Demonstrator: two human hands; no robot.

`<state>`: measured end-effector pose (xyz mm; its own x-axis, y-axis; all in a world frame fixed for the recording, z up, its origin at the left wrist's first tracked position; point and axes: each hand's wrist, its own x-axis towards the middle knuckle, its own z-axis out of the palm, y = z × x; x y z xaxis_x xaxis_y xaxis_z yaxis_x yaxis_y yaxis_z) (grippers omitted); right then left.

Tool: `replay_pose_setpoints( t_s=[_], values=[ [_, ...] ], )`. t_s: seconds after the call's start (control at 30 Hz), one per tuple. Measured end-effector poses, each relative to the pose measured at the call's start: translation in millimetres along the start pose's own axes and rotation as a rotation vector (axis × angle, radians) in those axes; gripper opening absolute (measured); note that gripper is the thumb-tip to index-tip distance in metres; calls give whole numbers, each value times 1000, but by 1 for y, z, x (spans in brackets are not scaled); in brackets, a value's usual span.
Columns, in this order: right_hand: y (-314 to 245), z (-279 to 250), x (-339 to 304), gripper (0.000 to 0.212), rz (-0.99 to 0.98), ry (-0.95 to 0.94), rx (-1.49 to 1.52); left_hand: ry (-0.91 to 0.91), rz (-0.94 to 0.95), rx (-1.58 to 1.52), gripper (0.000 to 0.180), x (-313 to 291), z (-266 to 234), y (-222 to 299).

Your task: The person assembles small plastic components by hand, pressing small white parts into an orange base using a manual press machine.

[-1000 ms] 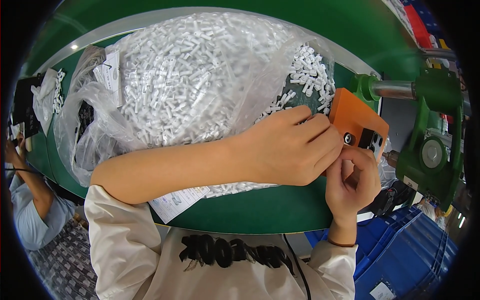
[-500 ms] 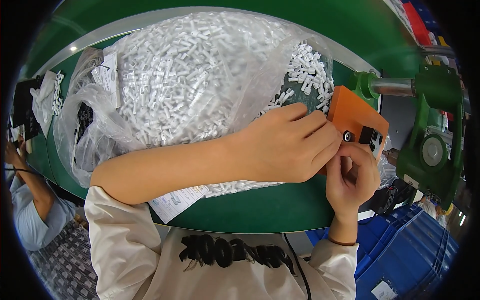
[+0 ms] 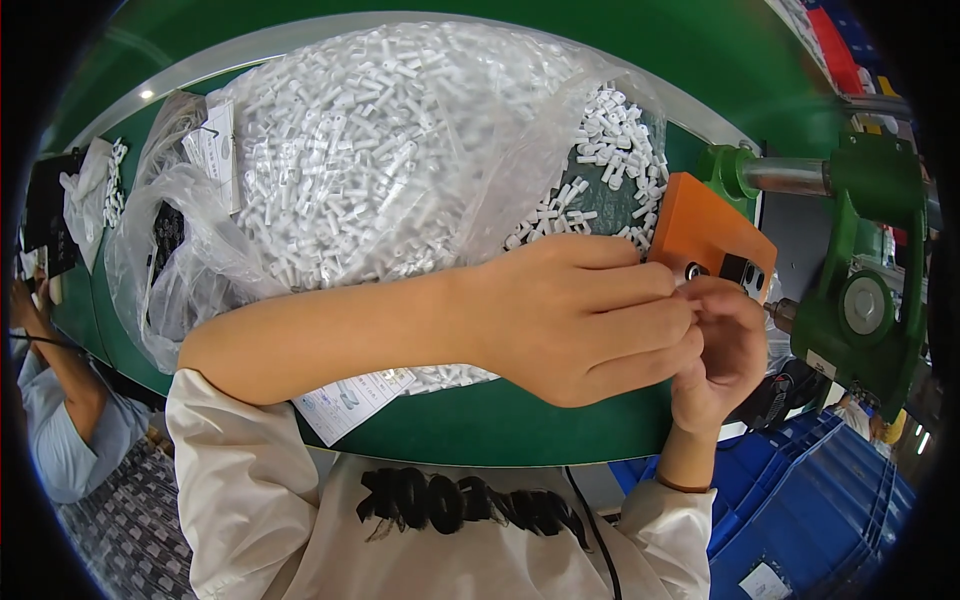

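Note:
My left hand (image 3: 590,322) reaches across to the right with its fingers curled, and its fingertips meet those of my right hand (image 3: 722,345). The right hand is closed too, thumb against fingers. Whatever they pinch between them is hidden or too small to make out. Just behind the fingertips stands an orange block (image 3: 705,225) with a round metal-rimmed hole and a black fitting (image 3: 742,272) on its face. Beyond my left hand, loose small white plastic parts (image 3: 612,135) lie on a dark sheet.
A large clear plastic bag (image 3: 350,150) full of white parts covers much of the green table (image 3: 520,425). At the right rises a green hand press (image 3: 875,260). Blue crates (image 3: 810,490) stand below it. A printed paper (image 3: 350,402) lies near my forearm. Another person (image 3: 75,420) sits far left.
My left hand has shifted slightly right and nearer to me, uncovering more loose white parts. My right hand has moved a little right, its fingers curling more around the fingertips.

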<state>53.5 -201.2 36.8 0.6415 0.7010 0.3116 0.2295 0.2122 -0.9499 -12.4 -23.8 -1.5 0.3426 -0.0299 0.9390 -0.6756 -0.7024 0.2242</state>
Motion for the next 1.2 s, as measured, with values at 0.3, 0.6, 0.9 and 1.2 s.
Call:
replay_pose_setpoints(
  t_s=[0.3, 0.6, 0.9, 1.2],
  values=[
    [-4, -11, 2, 31, 61, -104, -88, 14, 36, -39, 23, -1, 0, -1],
    [-2, -10, 2, 25, 73, -71, -48, 2, 19, -54, 25, -3, 0, -1],
    [0, -10, -1, 23, 98, -14, 77, -1, -62, -49, 29, 2, -4, -7],
    [-2, -1, -1, 28, 63, 11, 21, 3, -155, -139, 29, 0, -6, -9]
  ],
)
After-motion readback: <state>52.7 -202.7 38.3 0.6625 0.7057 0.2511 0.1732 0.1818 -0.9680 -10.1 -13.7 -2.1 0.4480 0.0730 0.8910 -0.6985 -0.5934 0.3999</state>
